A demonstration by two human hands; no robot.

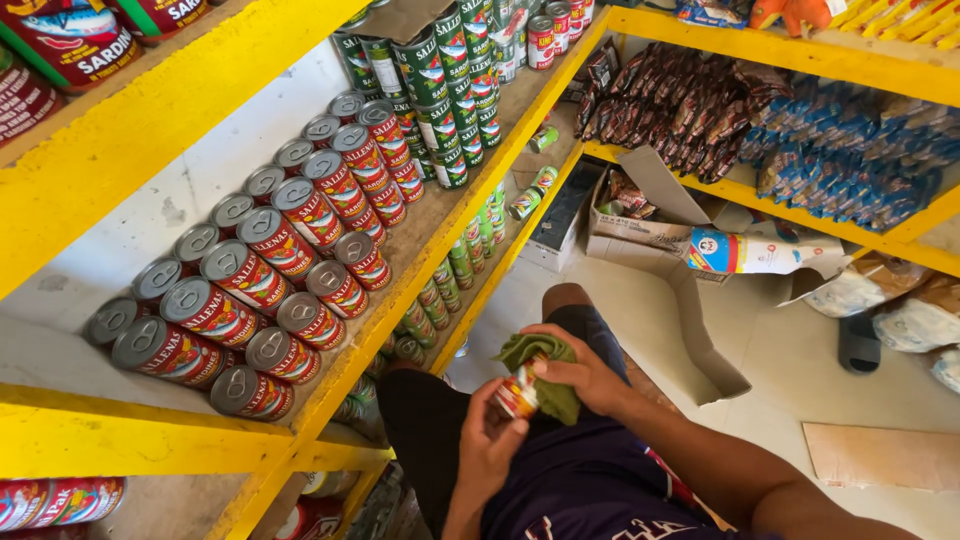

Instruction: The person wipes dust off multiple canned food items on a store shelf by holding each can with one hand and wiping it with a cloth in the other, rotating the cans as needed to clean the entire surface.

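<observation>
My left hand (pixel 488 437) grips a small red-labelled can (pixel 517 393) in front of my lap. My right hand (pixel 585 375) presses a green cloth (pixel 543 370) against the can's top and side. Both hands are held over my dark shorts, beside the yellow shelf (pixel 440 240). Rows of red-labelled cans (pixel 300 250) with pull-tab lids stand stacked on that shelf to my left.
Green-labelled cans (pixel 450 90) stand further along the shelf and on the level below. An open cardboard box (pixel 650 215) sits on the floor ahead, with flat cardboard (pixel 880 455) at right. Hanging snack packets (pixel 780 120) fill the right shelves. A sandal (pixel 858 342) lies on the floor.
</observation>
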